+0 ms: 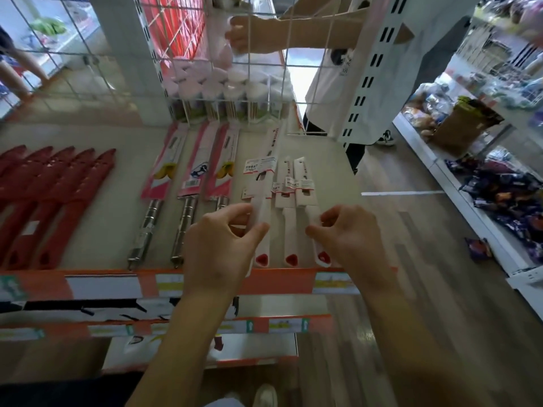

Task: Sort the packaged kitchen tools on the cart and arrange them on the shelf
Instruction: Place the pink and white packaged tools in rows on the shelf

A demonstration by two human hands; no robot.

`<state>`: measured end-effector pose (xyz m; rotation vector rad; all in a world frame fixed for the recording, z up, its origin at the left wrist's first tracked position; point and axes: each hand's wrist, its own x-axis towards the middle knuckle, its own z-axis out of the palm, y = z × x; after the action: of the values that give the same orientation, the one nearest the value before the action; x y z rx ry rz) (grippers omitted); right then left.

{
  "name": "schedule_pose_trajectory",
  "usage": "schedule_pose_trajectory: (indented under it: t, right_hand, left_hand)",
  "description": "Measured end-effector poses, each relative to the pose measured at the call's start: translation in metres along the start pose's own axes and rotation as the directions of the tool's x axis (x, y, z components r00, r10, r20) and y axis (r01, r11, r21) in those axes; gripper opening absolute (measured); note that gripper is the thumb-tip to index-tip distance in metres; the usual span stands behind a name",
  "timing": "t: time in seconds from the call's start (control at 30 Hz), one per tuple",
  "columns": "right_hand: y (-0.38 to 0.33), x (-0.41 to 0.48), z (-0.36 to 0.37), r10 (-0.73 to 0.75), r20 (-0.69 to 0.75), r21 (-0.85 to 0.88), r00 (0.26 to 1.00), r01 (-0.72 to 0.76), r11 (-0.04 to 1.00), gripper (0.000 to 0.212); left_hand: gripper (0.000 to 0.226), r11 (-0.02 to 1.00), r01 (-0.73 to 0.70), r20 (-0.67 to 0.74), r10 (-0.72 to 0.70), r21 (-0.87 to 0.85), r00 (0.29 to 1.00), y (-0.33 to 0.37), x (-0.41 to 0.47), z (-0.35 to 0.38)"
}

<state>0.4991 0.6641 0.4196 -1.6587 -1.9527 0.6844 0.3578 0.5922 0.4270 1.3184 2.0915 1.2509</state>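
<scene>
On the shelf (88, 136) lie, from left to right, a row of knife sheaths (44, 198), three carded peelers (188, 183) and three packaged knives (289, 201) side by side, with a wire basket of jars (223, 92) behind them and price labels (176, 284) along the front edge

Left hand (219, 245) is pinching the handle of the leftmost of three white plastic-handled knives with red heart-shaped end holes (291, 230); right hand (349, 236) is pinching the rightmost one. Middle knife is lying between the hands on the beige shelf (117, 207). Three steel-handled tools in pink card sleeves (188, 186) are lying just left of the left hand, red plastic knife sheaths (53, 195) further left.
</scene>
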Motion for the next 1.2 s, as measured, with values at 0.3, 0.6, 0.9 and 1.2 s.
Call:
schedule_pose_trajectory:
  t: [0.3, 0.6, 0.9, 1.2]
  right_hand:
    - [0.008, 0.004, 0.008, 0.052, 0.012, -0.008, 0.999, -0.052, 0.999, 0.031]
    - [0.008, -0.004, 0.004, -0.083, -0.031, 0.043, 0.996, 0.085, 0.995, 0.034]
    - [-0.017, -0.012, 0.009, -0.063, 0.13, 0.405, 0.99, 0.005, 0.914, 0.026]
    - [-0.01, -0.009, 0.005, 0.016, 0.122, 0.476, 0.992, -0.072, 0.876, 0.019]
  left_hand:
    - [0.043, 0.999, -0.032, 0.026, 0.031, 0.02, 0.999, -0.001, -0.003, 0.008]
    - [0.041, 0.999, -0.037, 0.054, 0.037, 0.013, 0.998, -0.002, -0.003, 0.013]
    - [0.032, 0.996, -0.093, 0.09, 0.094, -0.019, 0.991, 0.009, -0.01, 0.019]
    - [0.039, 0.987, -0.16, 0.165, 0.161, -0.023, 0.973, 0.013, -0.011, 0.023]
